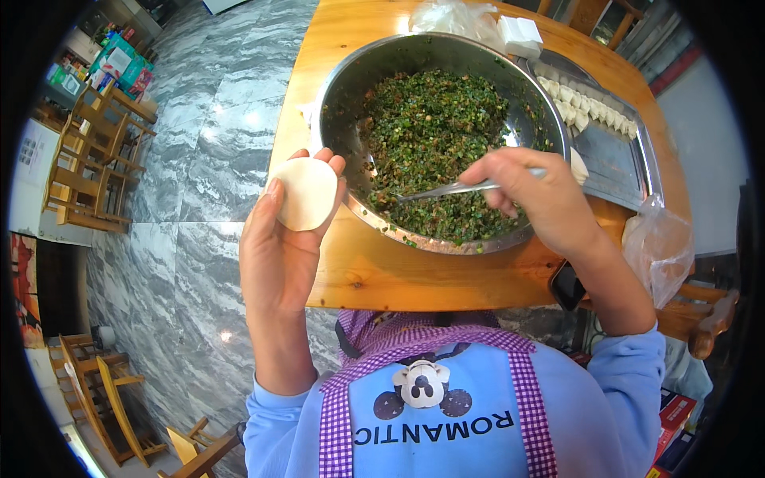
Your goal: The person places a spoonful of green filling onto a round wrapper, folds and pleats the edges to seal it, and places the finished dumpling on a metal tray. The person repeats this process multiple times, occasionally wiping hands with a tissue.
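A round, pale dough wrapper (pixel 306 194) lies across the fingers of my left hand (pixel 287 239), with the thumb on its edge. This hand is beside the left rim of a large steel bowl (pixel 439 37). Inside the bowl is a finely chopped green and brown filling (pixel 430 125). My right hand (pixel 532 191), over the bowl's right side, holds the handle of a metal spoon (pixel 445 190). The spoon's tip is in the filling near the bowl's lower left wall. Folded dumplings (pixel 588 107) stand in rows on a metal tray (pixel 609 164) to the right.
The bowl and tray are on a wooden table (pixel 370 281). A plastic bag (pixel 451 21) and white paper napkins (pixel 520 36) lie behind the bowl. Near my right forearm are a dark phone (pixel 566 285) and another clear plastic bag (pixel 657 254). Wooden chairs (pixel 95 167) stand at the left.
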